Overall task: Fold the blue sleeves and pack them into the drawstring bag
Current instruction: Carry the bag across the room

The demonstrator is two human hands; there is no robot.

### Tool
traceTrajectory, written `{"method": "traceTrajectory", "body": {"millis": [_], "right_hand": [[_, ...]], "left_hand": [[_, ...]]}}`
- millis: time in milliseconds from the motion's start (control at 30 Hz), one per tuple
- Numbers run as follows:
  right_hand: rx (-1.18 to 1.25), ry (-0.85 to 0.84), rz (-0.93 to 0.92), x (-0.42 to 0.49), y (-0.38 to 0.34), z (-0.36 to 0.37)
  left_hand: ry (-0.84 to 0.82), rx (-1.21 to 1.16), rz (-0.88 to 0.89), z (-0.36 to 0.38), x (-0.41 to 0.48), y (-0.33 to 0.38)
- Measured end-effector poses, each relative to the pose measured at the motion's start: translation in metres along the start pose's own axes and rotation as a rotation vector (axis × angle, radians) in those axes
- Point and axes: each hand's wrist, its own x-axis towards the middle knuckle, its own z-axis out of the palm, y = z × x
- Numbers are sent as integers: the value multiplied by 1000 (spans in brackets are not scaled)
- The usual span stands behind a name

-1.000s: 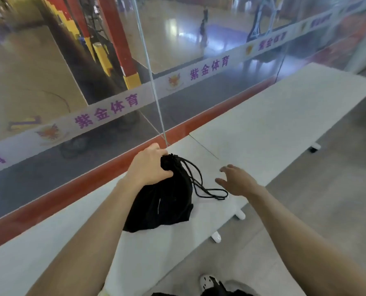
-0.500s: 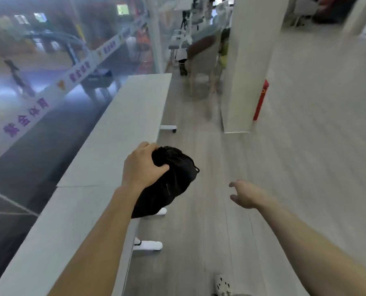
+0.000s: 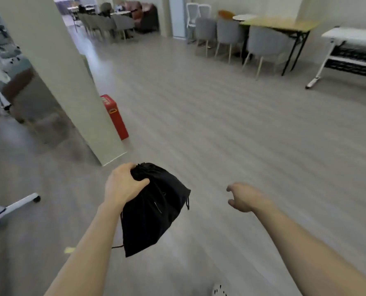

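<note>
The left hand grips the gathered neck of a soft, black fabric drawstring bag, which hangs limp and probably light. The right hand is empty, fingers loosely curled.

The black drawstring bag hangs cinched and bulging above the floor.

One drawstring bag, two hands
</note>
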Motion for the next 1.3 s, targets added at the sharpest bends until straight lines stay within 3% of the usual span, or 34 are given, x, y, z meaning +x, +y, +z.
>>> {"method": "traceTrajectory", "body": {"millis": [467, 800, 1300], "right_hand": [[186, 63, 313, 157, 278, -128], [322, 112, 536, 306, 445, -246], [454, 158, 664, 549, 761, -386]], "left_hand": [[-159, -127, 322, 181, 285, 307], [-270, -66, 585, 310, 508, 534], [-331, -7, 718, 539, 773, 872]]}}
